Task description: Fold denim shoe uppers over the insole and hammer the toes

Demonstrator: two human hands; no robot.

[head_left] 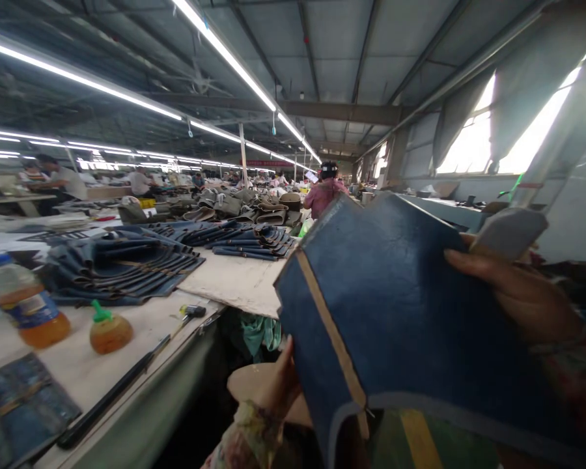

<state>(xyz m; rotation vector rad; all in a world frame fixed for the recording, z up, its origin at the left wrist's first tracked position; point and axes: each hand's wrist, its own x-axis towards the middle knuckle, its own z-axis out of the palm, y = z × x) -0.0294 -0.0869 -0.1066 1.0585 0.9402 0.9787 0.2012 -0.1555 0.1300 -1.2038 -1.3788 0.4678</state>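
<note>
A large dark blue sheet-like panel (pixel 385 293) with a tan strip down its left part is held up in front of me, tilted. Its curved lower edge has a grey border. My left hand (pixel 280 384) grips the panel's lower left edge, thumb in front, other fingers largely hidden behind it. My right hand (pixel 522 299) pinches the right edge, fingers on the front face. A grey rounded slab (pixel 510 234) shows just beyond the right hand; whether that hand touches it I cannot tell. Under the curved edge appears a green surface with a yellow stripe (pixel 420 436).
On the left table (pixel 239 280) lie stacked blue panels (pixel 122 264), a bottle of amber liquid (pixel 29 319), a round green-nozzled squeeze bottle (pixel 110 333), a yellow-and-black-handled tool (pixel 193 311) and a long black rod (pixel 112 391). A person in pink (pixel 322 195) is ahead.
</note>
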